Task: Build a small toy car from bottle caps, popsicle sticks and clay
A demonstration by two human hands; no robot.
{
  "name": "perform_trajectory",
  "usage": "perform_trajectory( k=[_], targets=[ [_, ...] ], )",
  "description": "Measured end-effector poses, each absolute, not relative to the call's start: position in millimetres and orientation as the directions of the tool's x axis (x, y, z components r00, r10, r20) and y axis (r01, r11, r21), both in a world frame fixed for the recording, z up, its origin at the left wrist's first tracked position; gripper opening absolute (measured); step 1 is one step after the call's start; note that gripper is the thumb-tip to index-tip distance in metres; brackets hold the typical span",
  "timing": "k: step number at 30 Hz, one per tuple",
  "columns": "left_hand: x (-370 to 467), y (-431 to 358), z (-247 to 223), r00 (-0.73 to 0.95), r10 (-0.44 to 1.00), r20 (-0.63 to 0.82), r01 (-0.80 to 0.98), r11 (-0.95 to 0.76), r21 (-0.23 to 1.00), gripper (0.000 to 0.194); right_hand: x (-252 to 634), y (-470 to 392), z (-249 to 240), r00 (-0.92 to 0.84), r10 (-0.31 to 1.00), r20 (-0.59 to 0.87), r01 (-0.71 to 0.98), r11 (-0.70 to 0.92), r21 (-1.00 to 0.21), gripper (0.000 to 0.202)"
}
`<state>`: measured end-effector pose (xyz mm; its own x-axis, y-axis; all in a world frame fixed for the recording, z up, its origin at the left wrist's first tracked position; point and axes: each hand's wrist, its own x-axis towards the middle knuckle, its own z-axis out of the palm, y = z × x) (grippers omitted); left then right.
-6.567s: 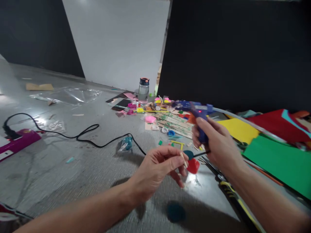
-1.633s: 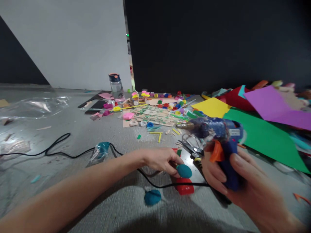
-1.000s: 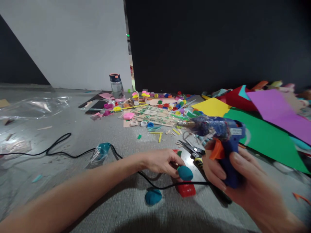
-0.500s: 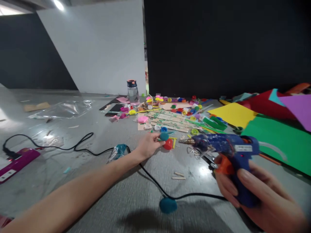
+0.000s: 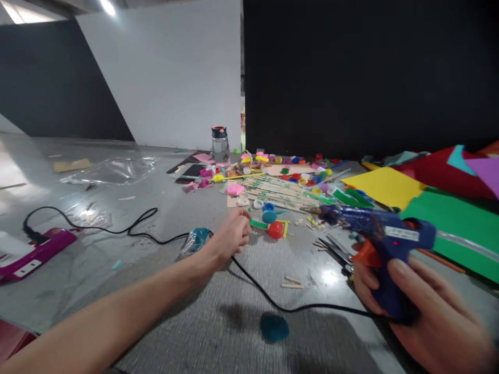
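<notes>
My right hand [image 5: 424, 311] is wrapped round a blue hot glue gun [image 5: 374, 228] with an orange trigger and a small red light, its nozzle pointing left. My left hand [image 5: 234, 228] is closed, with its fingers curled in; whatever they may hold is hidden. Just right of those fingers lie a green strip [image 5: 259, 224], a red ball-like piece [image 5: 275, 230] and a teal round piece [image 5: 268, 217]. The green strip reaches from near the fingertips to the red piece. Yellow sticks [image 5: 286, 228] lie beside the red piece.
A black cord [image 5: 265, 293] runs across the table to a purple power strip [image 5: 58, 244]. Scissors [image 5: 337, 252] lie beneath the nozzle. Behind are wooden sticks [image 5: 273, 189], many caps and a water bottle [image 5: 220, 145]. Green paper [image 5: 456, 228] lies right; a teal pad [image 5: 274, 327] is in front.
My left hand has drawn back from the teal and red pieces, and its fingers have curled in. The glue gun sits slightly further right in the view, which has itself shifted.
</notes>
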<state>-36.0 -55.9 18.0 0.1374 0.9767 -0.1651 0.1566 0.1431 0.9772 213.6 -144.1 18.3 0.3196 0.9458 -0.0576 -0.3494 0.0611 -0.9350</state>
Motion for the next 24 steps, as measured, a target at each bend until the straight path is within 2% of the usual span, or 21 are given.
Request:
perform_trajectory(
  k=[6,8,10,13,16,19,24],
  targets=[
    [-28,-85,24,0.209,0.951,-0.228,-0.039,0.241,0.97,0.005,207,-148,24,0.29,0.928,-0.235,-0.452,-0.084,-0.888,0.05],
    [-27,-92,20,0.276,0.944,-0.184,-0.091,0.216,0.972,0.003,205,-148,26,0.344,0.88,-0.327,-0.467,-0.142,-0.873,0.055],
    [-27,-96,14,0.378,0.919,-0.112,-0.065,0.147,0.987,0.007,206,-147,24,0.379,0.841,-0.386,-0.473,-0.183,-0.862,0.057],
    [-32,-98,8,0.505,0.86,-0.076,0.024,0.074,0.997,0.014,213,-147,15,0.211,0.925,-0.317,-0.382,-0.22,-0.897,0.047],
    [-36,-100,6,0.5,0.861,-0.094,0.027,0.092,0.995,0.01,219,-146,8,0.044,0.988,-0.146,-0.283,-0.128,-0.951,0.038],
    [-38,-101,8,0.486,0.868,-0.107,-0.019,0.133,0.991,0.009,216,-145,10,0.095,0.991,-0.091,-0.276,-0.061,-0.959,0.036],
    [-40,-100,10,0.355,0.935,-0.023,-0.043,0.041,0.998,0.013,204,-154,19,0.1,0.979,-0.178,-0.28,-0.144,-0.949,0.034]
  ],
)
